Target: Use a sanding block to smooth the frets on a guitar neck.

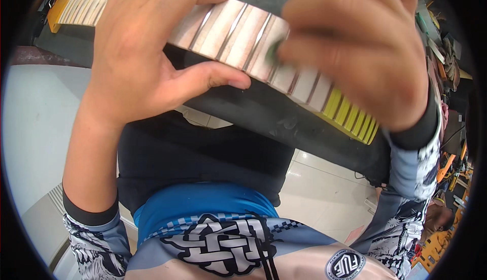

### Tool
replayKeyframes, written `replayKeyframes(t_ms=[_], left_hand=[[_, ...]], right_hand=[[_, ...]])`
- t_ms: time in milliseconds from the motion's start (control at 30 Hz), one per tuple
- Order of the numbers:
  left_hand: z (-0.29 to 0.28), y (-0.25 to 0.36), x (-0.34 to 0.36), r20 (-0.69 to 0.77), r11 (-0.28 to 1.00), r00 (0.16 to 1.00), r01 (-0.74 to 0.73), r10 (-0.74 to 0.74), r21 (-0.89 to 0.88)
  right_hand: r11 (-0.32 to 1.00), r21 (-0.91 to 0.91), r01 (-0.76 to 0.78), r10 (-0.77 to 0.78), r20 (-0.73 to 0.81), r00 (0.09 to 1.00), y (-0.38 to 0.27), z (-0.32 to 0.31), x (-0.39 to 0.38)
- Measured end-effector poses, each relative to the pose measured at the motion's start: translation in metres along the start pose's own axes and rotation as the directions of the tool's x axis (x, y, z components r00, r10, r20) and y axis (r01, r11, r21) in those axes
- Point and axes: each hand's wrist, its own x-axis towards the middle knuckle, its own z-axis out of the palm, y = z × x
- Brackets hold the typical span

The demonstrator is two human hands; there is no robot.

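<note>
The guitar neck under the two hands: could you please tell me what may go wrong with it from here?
First, the right hand is blurred, with a small green thing at its fingertips over the guitar neck; a slip might scratch the metal frets or lift the pale strips.
Second, the left hand seems to be the main hold; if it loosens, the neck could turn or shift.

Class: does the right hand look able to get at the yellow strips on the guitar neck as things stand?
Probably yes: the right hand is close beside the yellow strips and nothing visible intervenes, though its fingers seem to hold a small green thing.
</note>
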Motion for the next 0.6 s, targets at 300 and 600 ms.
replayKeyframes(t_ms=[300,600], left_hand=[[0.001,-0.002,-0.001,0.007,1.0,1.0,0.005,-0.005,-0.008],[-0.002,-0.003,-0.002,0.019,1.0,1.0,0.008,-0.008,0.017]], right_hand=[[0.997,-0.031,0.071,-0.072,-0.027,0.997,0.026,0.01,-0.013],[0.987,-0.065,0.148,-0.152,-0.05,0.987,0.015,0.012,0.004]])
